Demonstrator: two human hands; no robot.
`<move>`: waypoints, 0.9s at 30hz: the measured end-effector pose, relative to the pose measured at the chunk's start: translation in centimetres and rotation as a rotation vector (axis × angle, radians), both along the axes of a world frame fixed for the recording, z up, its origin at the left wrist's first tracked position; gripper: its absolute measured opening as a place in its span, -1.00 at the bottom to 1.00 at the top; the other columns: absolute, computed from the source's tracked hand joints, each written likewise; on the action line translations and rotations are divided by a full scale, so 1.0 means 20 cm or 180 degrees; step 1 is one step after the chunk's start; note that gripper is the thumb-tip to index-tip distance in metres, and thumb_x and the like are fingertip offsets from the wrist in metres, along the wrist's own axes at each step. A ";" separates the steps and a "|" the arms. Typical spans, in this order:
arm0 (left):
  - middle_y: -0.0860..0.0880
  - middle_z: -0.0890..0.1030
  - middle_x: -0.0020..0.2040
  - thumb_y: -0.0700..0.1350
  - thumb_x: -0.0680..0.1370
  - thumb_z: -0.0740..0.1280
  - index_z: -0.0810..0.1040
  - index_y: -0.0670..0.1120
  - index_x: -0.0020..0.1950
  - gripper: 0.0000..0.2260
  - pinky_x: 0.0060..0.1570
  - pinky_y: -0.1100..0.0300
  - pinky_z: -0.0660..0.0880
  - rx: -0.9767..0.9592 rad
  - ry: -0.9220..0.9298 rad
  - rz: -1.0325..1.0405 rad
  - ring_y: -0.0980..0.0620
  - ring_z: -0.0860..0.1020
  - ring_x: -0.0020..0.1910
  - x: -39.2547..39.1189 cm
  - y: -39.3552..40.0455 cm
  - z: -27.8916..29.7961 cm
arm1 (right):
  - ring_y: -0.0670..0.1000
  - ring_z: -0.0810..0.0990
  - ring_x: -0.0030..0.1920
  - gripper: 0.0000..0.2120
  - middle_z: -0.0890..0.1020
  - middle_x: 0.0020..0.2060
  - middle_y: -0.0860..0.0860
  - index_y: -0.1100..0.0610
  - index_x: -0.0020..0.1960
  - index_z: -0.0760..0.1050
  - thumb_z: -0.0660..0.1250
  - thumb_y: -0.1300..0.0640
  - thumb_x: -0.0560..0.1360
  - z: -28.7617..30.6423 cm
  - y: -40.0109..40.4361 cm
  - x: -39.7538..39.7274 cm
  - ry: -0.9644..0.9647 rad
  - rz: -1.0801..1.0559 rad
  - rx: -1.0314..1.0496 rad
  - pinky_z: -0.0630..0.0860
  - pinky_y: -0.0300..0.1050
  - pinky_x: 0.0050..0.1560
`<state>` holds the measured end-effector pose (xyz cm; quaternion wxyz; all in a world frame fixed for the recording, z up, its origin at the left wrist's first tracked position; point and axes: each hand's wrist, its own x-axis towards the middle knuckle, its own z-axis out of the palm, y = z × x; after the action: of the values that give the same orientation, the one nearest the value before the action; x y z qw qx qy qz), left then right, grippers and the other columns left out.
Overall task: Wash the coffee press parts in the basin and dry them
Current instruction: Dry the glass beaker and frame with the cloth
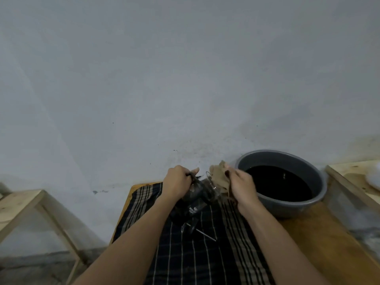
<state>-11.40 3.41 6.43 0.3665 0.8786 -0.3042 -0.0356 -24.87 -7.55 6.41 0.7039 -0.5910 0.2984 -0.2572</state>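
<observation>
My left hand grips the handle side of the glass coffee press carafe, which is tilted on its side above a dark striped cloth. My right hand holds a beige cloth against the carafe's open mouth. On the striped cloth below lie a dark press part and a thin metal rod. The grey basin, filled with dark water, stands just to the right of my right hand.
The striped cloth covers a wooden table set against a grey wall. A light wooden frame stands at the left and another wooden stand with something white on it at the right edge.
</observation>
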 end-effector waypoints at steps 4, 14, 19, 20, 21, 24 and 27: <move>0.02 0.55 -0.53 0.04 0.56 0.34 0.67 -0.24 -0.29 -0.60 -0.34 0.11 0.54 -0.0070 -0.0043 -0.0135 -0.06 0.54 -0.48 0.04 0.04 0.00 | 0.03 0.64 -0.07 -0.81 0.67 -0.09 0.06 0.08 -0.03 0.59 0.35 -0.05 0.52 0.07 -0.12 -0.04 -0.0476 0.0065 -0.0718 0.57 -0.03 -0.06; 0.00 0.34 -0.57 -0.29 0.51 0.30 0.34 0.00 -0.57 -0.54 -0.41 0.18 0.25 0.0012 -0.0299 -0.0329 -0.02 0.32 -0.48 0.00 -0.01 0.07 | -0.06 0.61 -0.06 -0.74 0.63 -0.09 -0.10 -0.05 0.09 0.45 0.40 -0.08 0.46 -0.04 -0.07 0.07 0.0858 0.0678 -0.2462 0.58 -0.03 -0.01; 0.03 0.28 -0.60 0.11 0.57 0.30 0.28 -0.07 -0.56 -0.46 -0.40 0.16 0.35 0.0046 -0.0416 -0.0152 0.03 0.28 -0.57 0.01 0.02 0.08 | 0.08 0.69 -0.09 -0.85 0.73 -0.18 0.09 0.20 -0.04 0.65 0.37 0.13 0.51 -0.09 -0.03 -0.01 0.0803 0.0981 -0.0702 0.58 0.08 0.12; 0.01 0.33 -0.59 0.12 0.57 0.29 0.32 -0.09 -0.55 -0.46 -0.39 0.14 0.39 0.0026 -0.0420 -0.0099 0.03 0.30 -0.57 0.01 0.02 0.08 | 0.11 0.69 -0.07 -0.85 0.73 -0.15 0.13 0.23 -0.02 0.64 0.36 0.16 0.51 -0.09 -0.04 -0.03 0.0712 0.0936 -0.0429 0.59 0.09 0.11; -0.01 0.41 -0.56 0.12 0.57 0.28 0.39 -0.13 -0.53 -0.47 -0.37 0.12 0.45 -0.0005 -0.0413 -0.0052 0.03 0.34 -0.56 0.01 0.03 0.08 | 0.10 0.68 -0.08 -0.86 0.72 -0.13 0.13 0.22 0.01 0.63 0.37 0.18 0.51 -0.09 -0.05 -0.03 0.0578 0.0826 -0.0258 0.60 0.06 0.04; -0.06 0.56 -0.48 0.12 0.56 0.29 0.56 -0.20 -0.42 -0.51 -0.31 0.08 0.53 0.0005 -0.0345 -0.0155 0.03 0.43 -0.53 -0.01 0.01 0.10 | 0.04 0.63 -0.05 -0.79 0.67 -0.07 0.04 0.07 0.10 0.54 0.43 0.16 0.47 -0.06 -0.08 -0.01 0.0276 0.0727 -0.0305 0.57 -0.03 -0.08; 0.02 0.46 -0.55 0.08 0.57 0.31 0.51 -0.10 -0.50 -0.53 -0.35 0.12 0.48 0.0127 -0.0464 -0.0233 -0.03 0.45 -0.49 -0.05 -0.02 0.12 | 0.04 0.67 -0.02 -0.82 0.71 -0.10 -0.02 -0.01 0.04 0.60 0.45 0.12 0.45 -0.06 -0.08 0.05 0.0453 0.0836 -0.0807 0.59 0.10 0.09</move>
<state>-12.35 2.98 8.82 0.3242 0.8743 -0.3611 0.0090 -23.78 -9.23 5.31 0.6284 -0.7255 0.2329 -0.1563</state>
